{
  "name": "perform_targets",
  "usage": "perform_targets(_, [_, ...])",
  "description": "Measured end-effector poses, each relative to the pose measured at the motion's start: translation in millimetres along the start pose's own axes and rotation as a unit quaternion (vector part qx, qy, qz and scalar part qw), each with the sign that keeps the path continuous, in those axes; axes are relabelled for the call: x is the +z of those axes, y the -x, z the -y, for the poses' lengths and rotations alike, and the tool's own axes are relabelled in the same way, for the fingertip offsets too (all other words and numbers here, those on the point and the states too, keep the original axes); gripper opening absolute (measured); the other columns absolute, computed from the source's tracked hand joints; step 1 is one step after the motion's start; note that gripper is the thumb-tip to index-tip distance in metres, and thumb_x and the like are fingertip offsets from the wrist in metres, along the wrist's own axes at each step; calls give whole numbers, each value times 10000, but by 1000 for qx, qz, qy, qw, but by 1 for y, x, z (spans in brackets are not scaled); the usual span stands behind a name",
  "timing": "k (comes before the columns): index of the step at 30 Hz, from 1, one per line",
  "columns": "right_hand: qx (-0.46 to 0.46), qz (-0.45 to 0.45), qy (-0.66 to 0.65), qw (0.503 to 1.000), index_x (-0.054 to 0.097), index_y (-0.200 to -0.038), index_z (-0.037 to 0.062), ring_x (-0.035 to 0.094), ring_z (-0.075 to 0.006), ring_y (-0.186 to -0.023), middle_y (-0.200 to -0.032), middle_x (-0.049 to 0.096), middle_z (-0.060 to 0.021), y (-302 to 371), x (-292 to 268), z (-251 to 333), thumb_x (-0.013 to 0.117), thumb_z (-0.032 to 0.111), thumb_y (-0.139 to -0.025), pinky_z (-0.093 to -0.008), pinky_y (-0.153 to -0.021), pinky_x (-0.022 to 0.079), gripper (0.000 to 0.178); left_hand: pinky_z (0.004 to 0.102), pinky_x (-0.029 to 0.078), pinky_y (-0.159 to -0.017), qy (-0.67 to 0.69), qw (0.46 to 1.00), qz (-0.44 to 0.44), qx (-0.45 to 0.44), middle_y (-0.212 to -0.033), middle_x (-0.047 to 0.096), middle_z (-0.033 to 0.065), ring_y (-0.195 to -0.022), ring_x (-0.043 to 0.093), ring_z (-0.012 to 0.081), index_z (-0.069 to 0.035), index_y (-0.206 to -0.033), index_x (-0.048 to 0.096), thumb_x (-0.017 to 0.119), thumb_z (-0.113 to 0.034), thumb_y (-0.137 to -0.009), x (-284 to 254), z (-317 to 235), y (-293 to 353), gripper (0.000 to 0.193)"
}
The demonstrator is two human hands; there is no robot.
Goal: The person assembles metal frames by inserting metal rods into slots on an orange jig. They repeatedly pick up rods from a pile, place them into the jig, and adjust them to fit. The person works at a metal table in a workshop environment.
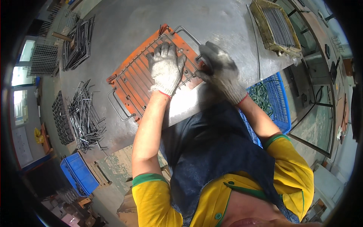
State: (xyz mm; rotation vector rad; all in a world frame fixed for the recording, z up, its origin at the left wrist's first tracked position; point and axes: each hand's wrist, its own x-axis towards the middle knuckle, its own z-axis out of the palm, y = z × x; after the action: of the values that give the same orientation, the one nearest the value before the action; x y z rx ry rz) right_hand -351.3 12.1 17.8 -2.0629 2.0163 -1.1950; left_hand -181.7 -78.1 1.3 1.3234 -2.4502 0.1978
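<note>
An orange jig plate (130,94) lies on the grey metal table (124,22), and a wire grid rack (140,73) with bent wire handles at both ends rests on it. My left hand (165,68), in a white knit glove, presses flat on the middle of the rack with fingers spread. My right hand (219,70), also gloved and blurred, is closed at the rack's right edge near the handle. What it grips is unclear.
A heap of bent wire pieces (85,117) lies at the table's left edge, with more wire frames (77,43) stacked behind. A tray of straight rods (278,26) stands at the far right. One blue crate (274,100) sits beside my right arm, another (78,174) on the floor.
</note>
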Motion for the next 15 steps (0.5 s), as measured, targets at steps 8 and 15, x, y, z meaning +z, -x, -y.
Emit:
perform_targets(8, [70,17,-148,986,622,-1097,141,630,-307,-928,-1031,625,-97,18,30,-7,690,113,-768,-425,-799,513,337,504,378,-947,58,998,19,-19,-1139,592,125,-1126,538,287,-52,-1110,619,582,-417,-871,5,3,-3,437])
perform_targets(15, [69,-10,-79,994,659,-1038,129,628,-318,-928,-1004,635,-106,18,37,-8,651,125,-799,-423,-801,513,239,484,366,-978,55,997,-48,-2,-1146,611,131,-1101,552,305,-39,-1160,604,574,-401,-897,9,-3,-3,448])
